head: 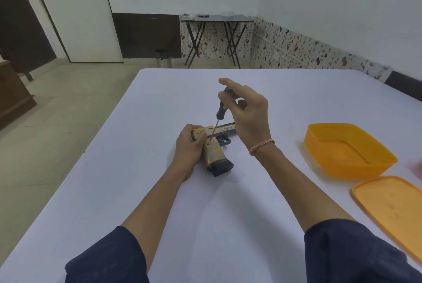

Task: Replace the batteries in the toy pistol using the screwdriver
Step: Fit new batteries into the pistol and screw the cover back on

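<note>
Seating the driver tip is the whole job right now. Toy pistol (213, 153) lies on its side mid-table, just in front of you, muzzle away to the right, butt toward you. Screwdriver (221, 111) stands nearly upright, tip down on the pistol's side where grip meets slide. Probably a screw recess there, but it's too small to confirm. My read: you're on the battery-cover screw, cover not yet off.

Doing it well:
- Press straight down along the shaft before you turn.
- Get the shaft square to the pistol's side. It leans a little, and a lean invites cam-out on a small screw.
- Short turns, anticlockwise.
- Once the screw is loose, lift it out by hand so it can't roll.

Pistol look: yellow-orange body with worn, blotchy paint, dark slide with a pale label strip, dark trigger guard, dark base plate on the butt. Looks like light plastic, so it'll likely skid unless pinned.

Hands are apart, one per item. Left hand (189, 145) wraps the rear of the pistol, fingers curled over it, pinning it to the table. Right hand (249, 113) pinches the black handle near its top, index finger sticking out free.

Around: white table (159, 191); open yellow tub (319, 145) well to the right, its lid (388, 202) flat beside it, nearer you. Good place to park the screw.
</note>
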